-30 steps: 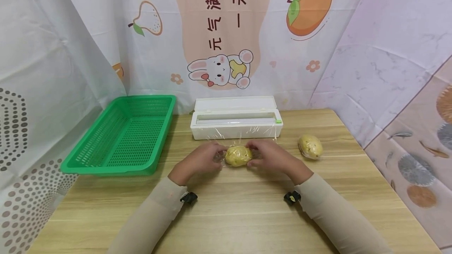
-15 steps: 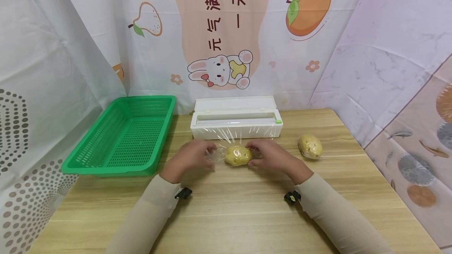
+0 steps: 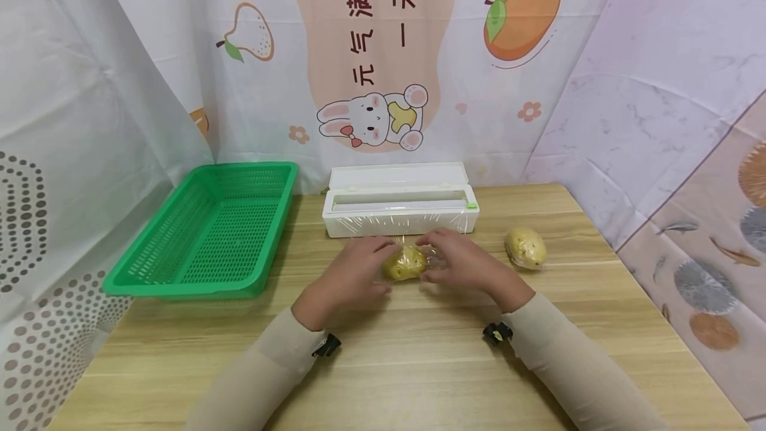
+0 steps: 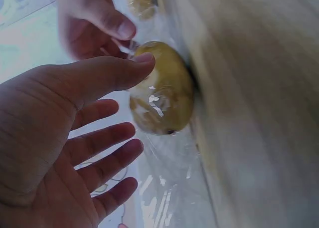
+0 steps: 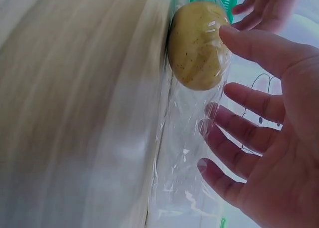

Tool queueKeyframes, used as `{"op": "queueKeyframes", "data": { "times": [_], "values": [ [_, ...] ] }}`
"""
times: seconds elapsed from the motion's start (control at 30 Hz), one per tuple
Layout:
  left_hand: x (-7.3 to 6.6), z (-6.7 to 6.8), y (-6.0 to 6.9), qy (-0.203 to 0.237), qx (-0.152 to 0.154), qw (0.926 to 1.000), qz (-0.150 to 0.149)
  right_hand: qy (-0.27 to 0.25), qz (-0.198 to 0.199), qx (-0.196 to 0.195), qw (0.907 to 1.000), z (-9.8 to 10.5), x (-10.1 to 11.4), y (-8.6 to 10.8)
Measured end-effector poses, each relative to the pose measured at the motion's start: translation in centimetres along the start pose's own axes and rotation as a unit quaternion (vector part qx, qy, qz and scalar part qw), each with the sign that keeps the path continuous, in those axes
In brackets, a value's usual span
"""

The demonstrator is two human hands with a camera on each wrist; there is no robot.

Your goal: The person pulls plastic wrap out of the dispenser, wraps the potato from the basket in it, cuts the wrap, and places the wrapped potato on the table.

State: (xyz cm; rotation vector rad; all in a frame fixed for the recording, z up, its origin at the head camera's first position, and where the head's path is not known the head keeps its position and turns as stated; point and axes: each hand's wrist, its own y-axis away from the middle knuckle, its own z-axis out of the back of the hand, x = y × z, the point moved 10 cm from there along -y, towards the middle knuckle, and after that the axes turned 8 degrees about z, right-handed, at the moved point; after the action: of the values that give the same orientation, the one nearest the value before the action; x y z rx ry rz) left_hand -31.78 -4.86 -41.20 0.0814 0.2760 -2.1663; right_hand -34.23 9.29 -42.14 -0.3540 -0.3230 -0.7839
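Note:
A yellow potato (image 3: 408,263) lies on the table between my hands, covered by clear cling film (image 5: 187,138) that stretches back to the white film box (image 3: 401,221). My left hand (image 3: 354,275) is at its left side, thumb and fingers spread apart; in the left wrist view the thumb overlaps the potato (image 4: 162,96), contact unclear. My right hand (image 3: 463,265) is on the other side, fingers slightly bent and apart. Its fingertips (image 5: 207,125) are at the film in the right wrist view, with the thumb beside the potato (image 5: 197,48).
A second film-wrapped potato (image 3: 526,249) lies to the right. The box stands at the back with its lid (image 3: 397,175) raised and a green piece (image 3: 472,205) at its right end. A green plastic basket (image 3: 275,231) is at the left, and a printed curtain hangs behind the table (image 3: 383,378).
My left hand first drew away leftward from the potato, then came back to the right over its left end. The right hand has hardly moved. The potato stays about where it was.

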Motion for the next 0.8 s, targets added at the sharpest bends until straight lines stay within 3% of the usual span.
{"op": "queueKeyframes", "data": {
  "times": [0.47,0.6,0.7,0.8],
  "values": [
    [0.1,-0.8,-0.1,-0.001,0.014,0.9998,0.017,0.018,0.008,0.004,0.9998,-0.5,0.1,-0.3],
    [0.0,-0.8,-0.1,0.0,0.018,0.9997,0.018,-0.002,0.008,-0.004,1.0,-0.4,-0.1,-0.2],
    [-0.1,-0.8,-0.1,-0.002,0.013,0.9998,0.016,-0.027,0.001,-0.029,0.9992,0.5,-0.4,-0.1],
    [-0.3,-0.4,-0.2,-0.01,0.001,0.9999,0.013,-0.048,-0.007,-0.081,0.9956,2.3,-1.1,0.0]
  ]
}}
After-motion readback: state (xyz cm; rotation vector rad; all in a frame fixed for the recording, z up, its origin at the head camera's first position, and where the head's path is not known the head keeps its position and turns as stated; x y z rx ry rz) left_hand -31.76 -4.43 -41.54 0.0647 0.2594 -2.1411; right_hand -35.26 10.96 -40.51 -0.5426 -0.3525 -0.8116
